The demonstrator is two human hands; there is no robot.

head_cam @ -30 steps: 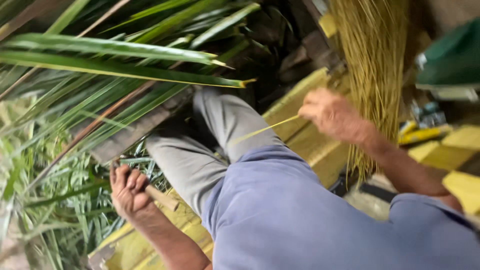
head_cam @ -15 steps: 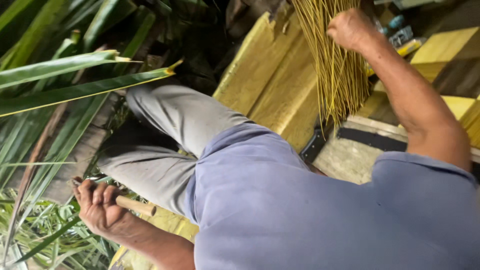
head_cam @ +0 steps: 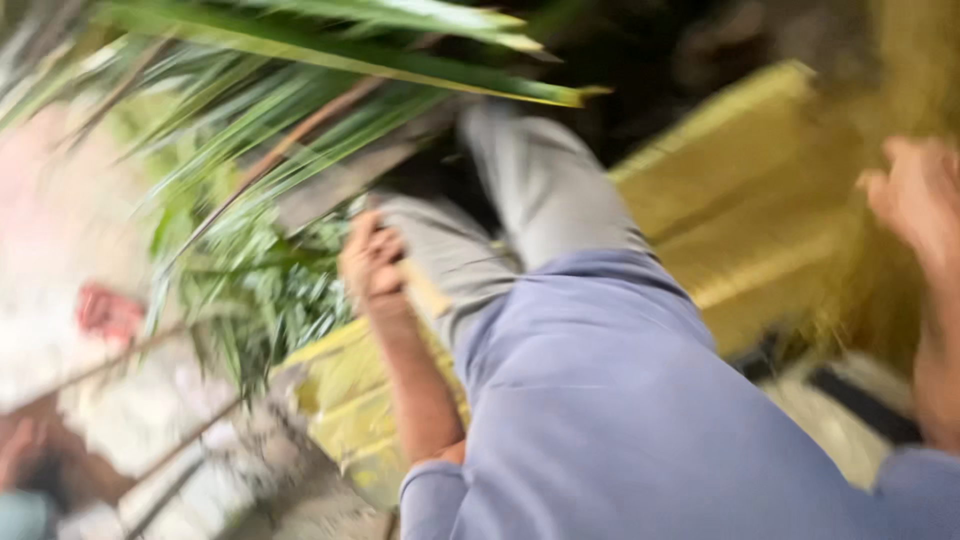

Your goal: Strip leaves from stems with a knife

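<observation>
Frame heavily blurred. Your left hand (head_cam: 372,262) curled tight round pale wooden handle (head_cam: 425,288), resting against grey-trousered thigh (head_cam: 455,262), likely for steadying. Your right hand (head_cam: 925,205) raised at frame edge beside yellow fibre bundle (head_cam: 880,300); finger state cannot tell. Palm fronds (head_cam: 330,60) overhead.

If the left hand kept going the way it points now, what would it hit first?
Probably the green palm leaves just beyond the left hand, which grips a pale handle by the knee; blur leaves depth unclear.
</observation>
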